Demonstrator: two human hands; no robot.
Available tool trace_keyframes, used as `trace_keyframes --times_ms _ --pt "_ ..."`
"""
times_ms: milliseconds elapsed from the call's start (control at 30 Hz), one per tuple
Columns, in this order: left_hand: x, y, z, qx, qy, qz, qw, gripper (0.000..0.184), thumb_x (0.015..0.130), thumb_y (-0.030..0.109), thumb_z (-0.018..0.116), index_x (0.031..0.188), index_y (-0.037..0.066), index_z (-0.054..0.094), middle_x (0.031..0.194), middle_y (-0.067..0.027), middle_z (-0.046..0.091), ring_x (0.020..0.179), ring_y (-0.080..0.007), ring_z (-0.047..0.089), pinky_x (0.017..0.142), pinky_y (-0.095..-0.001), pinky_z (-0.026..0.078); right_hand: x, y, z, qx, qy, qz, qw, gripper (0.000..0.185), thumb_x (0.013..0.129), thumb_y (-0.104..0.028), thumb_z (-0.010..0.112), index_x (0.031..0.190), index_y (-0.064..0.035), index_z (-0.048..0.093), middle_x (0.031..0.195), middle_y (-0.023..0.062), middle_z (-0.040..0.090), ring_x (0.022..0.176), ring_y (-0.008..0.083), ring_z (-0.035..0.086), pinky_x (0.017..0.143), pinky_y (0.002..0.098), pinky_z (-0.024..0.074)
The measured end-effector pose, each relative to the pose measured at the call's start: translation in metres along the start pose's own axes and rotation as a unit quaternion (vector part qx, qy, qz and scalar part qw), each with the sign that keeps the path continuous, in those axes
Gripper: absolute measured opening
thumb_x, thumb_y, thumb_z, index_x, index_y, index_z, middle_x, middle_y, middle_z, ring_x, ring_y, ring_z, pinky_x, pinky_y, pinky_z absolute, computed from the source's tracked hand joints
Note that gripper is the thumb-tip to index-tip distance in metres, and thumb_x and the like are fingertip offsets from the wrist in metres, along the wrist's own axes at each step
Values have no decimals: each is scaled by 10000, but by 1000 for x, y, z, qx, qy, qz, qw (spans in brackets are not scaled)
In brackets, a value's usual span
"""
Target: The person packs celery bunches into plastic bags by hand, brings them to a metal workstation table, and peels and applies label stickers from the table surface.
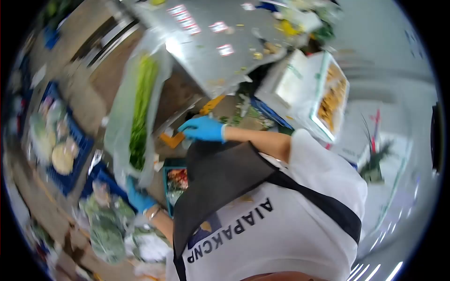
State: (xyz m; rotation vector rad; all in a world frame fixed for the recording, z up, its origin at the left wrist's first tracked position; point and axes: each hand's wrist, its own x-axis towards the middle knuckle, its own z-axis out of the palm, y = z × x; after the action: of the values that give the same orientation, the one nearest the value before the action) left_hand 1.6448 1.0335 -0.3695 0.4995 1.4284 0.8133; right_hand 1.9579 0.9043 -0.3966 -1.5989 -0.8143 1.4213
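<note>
The blue-gloved left hand (139, 196) holds the lower end of a long, filmy translucent plastic bag (118, 124) of leafy green stalks (143, 103), beside the smooth grey metal table (206, 63)'s left edge; the blue-gloved right hand (204, 129)'s grip near an angular orange piece (172, 140) cannot be told.

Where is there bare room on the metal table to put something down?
A mostly bare patch of the metal table lies below the row of labels in the picture, between the bagged green vegetable and a loose label. Crowded: the table's right side, with food scraps near the white box.
</note>
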Motion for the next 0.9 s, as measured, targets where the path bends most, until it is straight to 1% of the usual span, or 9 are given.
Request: trace_keyframes --times_ms 200,233,267,333,433,467,500,667,900 --pt "-21 18 14 63 30 60 996 227 873 224 662 986 30 627 885 -17 620 780 -106 570 653 -255 474 20 -25 -7 -40 8 14 999 321 934 -225 552 1186 -36 613 1014 93 669 774 137 620 729 287 524" --pt "-39 31 30 51 22 52 997 211 872 225 662 967 40 625 862 -14 613 764 -105 562 639 -263 468 32 -10 -10 -137 7 -41 990 336 905 -336 572 1112 -86 661 953 108 682 701 154 628 600 329 497" --pt "-41 26 26 58 40 53 996 190 871 226 658 948 56 623 837 -8 600 759 -106 557 637 -264 459 31 -34 -10 -162 -28 61 985 321 896 -332 579 1096 -96 667 881 114 666 655 205 598 595 358 464" --pt "-29 3 -9 65 6 129 990 162 870 241 638 919 89 609 795 13 566 759 -101 540 644 -259 445 46 -14 -6 -319 -25 -307 896 239 887 -256 583 965 -56 688 743 126 623 667 314 564 649 392 450" --pt "-41 10 -27 50 126 131 982 272 840 237 692 1035 58 629 912 -21 633 810 -96 567 700 -249 458 66 -1 18 -25 -67 -74 995 241 904 -127 587 1130 -48 614 873 79 655 805 193 624 725 327 489" --pt "-36 6 -51 63 157 126 977 390 814 228 729 1119 23 597 1001 -75 642 903 -145 594 791 -272 476 76 14 25 -149 -53 -264 951 325 899 -88 590 1223 -63 579 1071 76 621 910 139 593 773 299 495" --pt "-52 24 -58 52 204 144 967 482 812 223 726 1188 -21 547 1099 -125 614 990 -192 582 875 -301 465 66 -2 33 -101 -122 -95 983 410 890 -66 594 1295 -76 536 1195 83 560 964 127 561 812 275 488" --pt "-72 98 -156 64 234 295 924 680 839 160 665 1426 57 340 1183 -137 540 991 -190 551 871 -304 452 50 -17 90 -26 -232 -56 971 264 836 -32 648 1099 -25 661 731 22 615 608 80 530 566 236 463" --pt "-97 295 -207 168 263 374 873 1008 804 120 683 1504 99 -42 839 -81 593 734 -156 557 670 -295 476 40 -61 109 -24 -283 32 958 164 895 -137 580 910 -19 693 664 31 610 524 86 531 484 220 438"
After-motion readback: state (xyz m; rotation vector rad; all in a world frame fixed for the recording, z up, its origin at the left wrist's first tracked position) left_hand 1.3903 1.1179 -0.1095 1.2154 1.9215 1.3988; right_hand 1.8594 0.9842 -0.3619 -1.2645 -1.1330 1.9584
